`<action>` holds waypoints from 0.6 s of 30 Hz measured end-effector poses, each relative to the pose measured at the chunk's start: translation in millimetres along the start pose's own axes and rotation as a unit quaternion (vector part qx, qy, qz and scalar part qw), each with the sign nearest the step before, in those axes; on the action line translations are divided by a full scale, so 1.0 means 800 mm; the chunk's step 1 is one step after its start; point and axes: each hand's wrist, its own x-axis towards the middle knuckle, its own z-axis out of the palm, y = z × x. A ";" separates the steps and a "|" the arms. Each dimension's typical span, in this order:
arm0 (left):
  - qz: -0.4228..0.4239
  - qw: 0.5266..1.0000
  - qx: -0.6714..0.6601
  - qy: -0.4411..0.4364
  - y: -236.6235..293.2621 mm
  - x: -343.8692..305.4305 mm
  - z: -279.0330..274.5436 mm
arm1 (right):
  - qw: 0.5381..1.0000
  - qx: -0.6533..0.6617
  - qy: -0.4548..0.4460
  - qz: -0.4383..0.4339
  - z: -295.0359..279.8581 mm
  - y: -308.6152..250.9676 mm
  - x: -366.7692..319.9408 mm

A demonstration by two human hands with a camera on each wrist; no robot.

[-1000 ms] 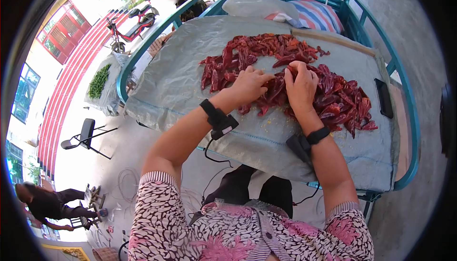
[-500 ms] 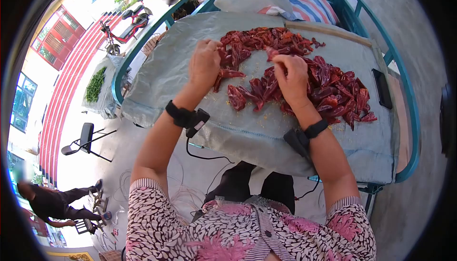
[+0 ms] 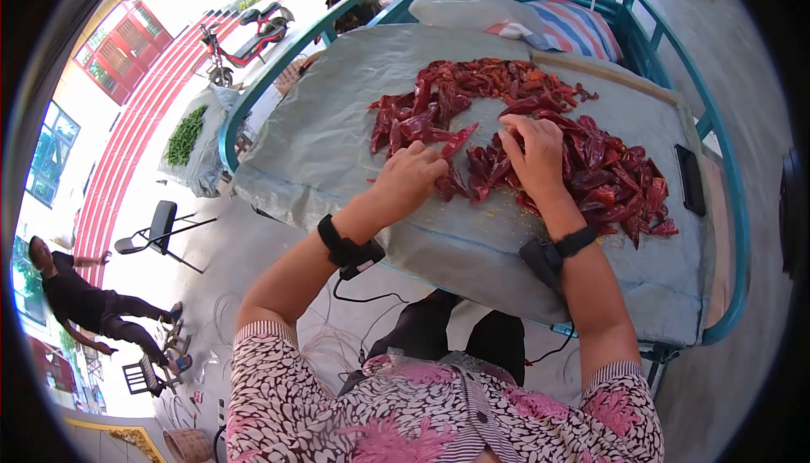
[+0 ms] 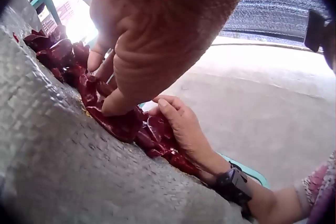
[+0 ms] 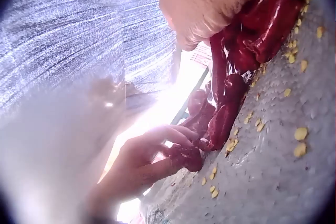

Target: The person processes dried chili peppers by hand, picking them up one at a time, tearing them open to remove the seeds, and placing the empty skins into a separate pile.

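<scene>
Dried red chili peppers (image 3: 603, 172) lie in a curved heap on a grey-green woven sheet (image 3: 321, 108). My left hand (image 3: 411, 178) is at the heap's near left end. Its thumb and fingers pinch a glossy red chili (image 4: 123, 124), which also shows as a chili (image 5: 186, 158) at the fingertips in the right wrist view. To its right, my right hand (image 3: 540, 149) is over the heap with bent fingers, thumb and forefinger close together. Chilies (image 5: 262, 24) lie right under it. I cannot tell whether it holds one.
Yellow seeds (image 5: 300, 141) are scattered on the sheet. A black phone (image 3: 690, 179) lies at the right. Teal cart rails (image 3: 734, 235) surround the sheet, with a striped sack (image 3: 578, 28) at the back. Beyond stand a folding chair (image 3: 164, 227), a red scooter (image 3: 245, 45) and two people.
My left hand went out to the far left chilies, then came back right and nearer, to the heap's near end. My right hand stays over the heap. The person at the lower left shifts posture.
</scene>
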 end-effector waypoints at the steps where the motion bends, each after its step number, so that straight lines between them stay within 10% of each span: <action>1: -0.004 1.000 0.005 -0.006 -0.001 -0.001 -0.001 | 1.000 -0.006 -0.001 -0.005 0.002 0.003 -0.001; 9: -0.034 0.980 -0.009 0.198 -0.014 0.016 -0.033 | 0.998 -0.012 0.060 -0.016 0.003 0.005 0.003; 13: 0.073 0.993 -0.027 0.090 0.025 0.013 0.001 | 0.997 0.005 0.079 -0.016 0.002 0.005 0.004; 18: 0.014 0.997 0.024 -0.074 0.030 0.019 0.024 | 0.996 0.035 0.079 -0.025 -0.002 -0.001 0.005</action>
